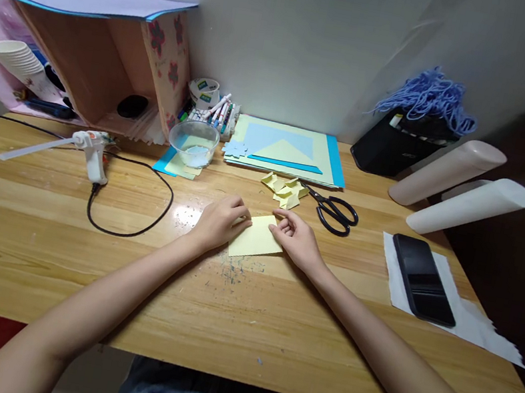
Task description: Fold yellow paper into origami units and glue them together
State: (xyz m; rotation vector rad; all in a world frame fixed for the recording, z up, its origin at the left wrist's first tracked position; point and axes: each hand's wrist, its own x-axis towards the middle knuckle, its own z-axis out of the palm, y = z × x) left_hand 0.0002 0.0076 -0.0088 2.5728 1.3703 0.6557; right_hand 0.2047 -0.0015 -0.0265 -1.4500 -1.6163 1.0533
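Note:
A pale yellow sheet of paper [256, 239] lies between my hands on the wooden table, tilted a little. My left hand [224, 220] pinches its upper left edge with bent fingers. At the upper right edge my right hand [298, 238] grips the same paper between thumb and fingers. Just beyond the sheet sit several small folded yellow paper pieces [288, 192]. Black-handled scissors [335, 213] rest to the right of them, blades toward the folded pieces.
At left stand a glue gun [94, 153] with its cord and an open cardboard box [98, 59]. Behind are a clear plastic bowl [194, 144], markers [213, 113] and stacked coloured paper [334, 162]. To the right are a phone [423, 279], two tall rolls [471, 206] and blue yarn [429, 100].

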